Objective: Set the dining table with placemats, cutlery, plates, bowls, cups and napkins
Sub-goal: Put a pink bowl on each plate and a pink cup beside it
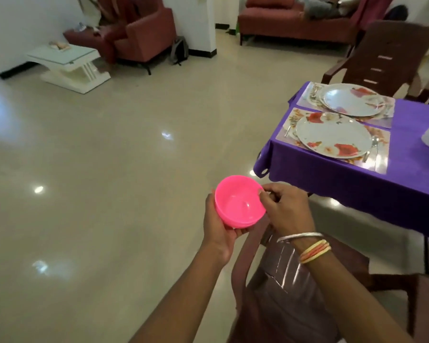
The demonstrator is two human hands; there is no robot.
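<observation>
Pink bowl [239, 203], lower centre of frame, tilts its opening toward the camera. Left hand [219, 231] cups its underside; right hand [284, 206] pinches its right rim.

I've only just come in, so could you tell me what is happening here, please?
A person is setting a dining table. The left hand cups a pink bowl from below, while the right hand pinches its rim; there may be more than one bowl stacked. The bowl is held above the floor, short of the table. On the purple tablecloth, two placemats each already carry a floral plate, the near plate and the far plate, with cutlery beside them. No bowls are on the table yet.
</observation>
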